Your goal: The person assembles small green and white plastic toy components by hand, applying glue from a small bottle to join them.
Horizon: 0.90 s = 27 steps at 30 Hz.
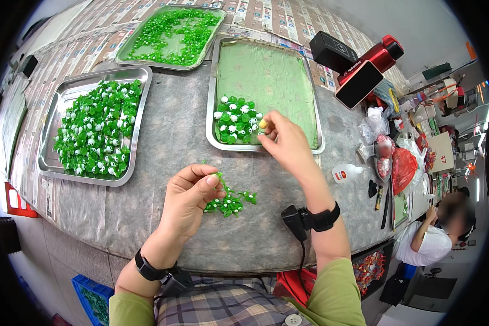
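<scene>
A full tray (142,103) of green beads sits far left. The left hand (187,201) pinches a green bead at its fingertips, just over a small bead pile (228,204) on the grey table (168,141). Up and to the right, the right hand (288,144) pinches a small yellowish piece at the near rim of the middle tray (212,108), touching its bead cluster (236,119); this hand is nearer. Clutter crowds the table's right end, where another person (432,239) sits.
</scene>
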Available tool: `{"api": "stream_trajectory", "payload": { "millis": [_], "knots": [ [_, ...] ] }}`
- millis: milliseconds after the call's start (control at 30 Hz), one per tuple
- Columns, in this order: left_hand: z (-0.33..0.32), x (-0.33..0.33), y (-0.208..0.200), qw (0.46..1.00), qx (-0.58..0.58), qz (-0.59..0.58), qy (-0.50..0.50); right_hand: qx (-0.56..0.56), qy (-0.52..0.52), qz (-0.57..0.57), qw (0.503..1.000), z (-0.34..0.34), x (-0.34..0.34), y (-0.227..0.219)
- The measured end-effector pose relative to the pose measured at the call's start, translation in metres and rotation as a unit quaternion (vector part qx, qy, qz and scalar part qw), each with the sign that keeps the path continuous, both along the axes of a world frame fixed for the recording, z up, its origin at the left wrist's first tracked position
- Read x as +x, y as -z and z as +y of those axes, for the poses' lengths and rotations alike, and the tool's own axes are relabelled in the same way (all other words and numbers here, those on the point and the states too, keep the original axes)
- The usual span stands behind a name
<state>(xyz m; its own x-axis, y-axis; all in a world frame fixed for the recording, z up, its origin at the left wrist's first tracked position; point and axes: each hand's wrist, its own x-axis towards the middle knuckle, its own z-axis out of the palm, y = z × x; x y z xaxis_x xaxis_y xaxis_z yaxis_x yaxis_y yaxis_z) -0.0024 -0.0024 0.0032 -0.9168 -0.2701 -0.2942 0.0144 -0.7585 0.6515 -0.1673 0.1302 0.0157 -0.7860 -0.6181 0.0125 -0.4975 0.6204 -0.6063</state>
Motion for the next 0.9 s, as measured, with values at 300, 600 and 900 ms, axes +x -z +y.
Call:
{"api": "stream_trajectory", "payload": {
  "millis": [300, 600, 900],
  "knots": [
    [0.011, 0.002, -0.001, 0.992, 0.011, 0.042, 0.121, -0.393, -0.028, -0.453, 0.8, 0.019, 0.069, -0.014],
    [0.013, 0.0, 0.001, 0.994, 0.032, 0.037, 0.097, -0.406, 0.002, -0.461, 0.789, 0.022, 0.082, -0.003],
    [0.011, 0.0, 0.001, 0.994, 0.046, 0.023, 0.092, -0.377, -0.005, -0.486, 0.789, 0.027, 0.08, -0.005]
  ]
}}
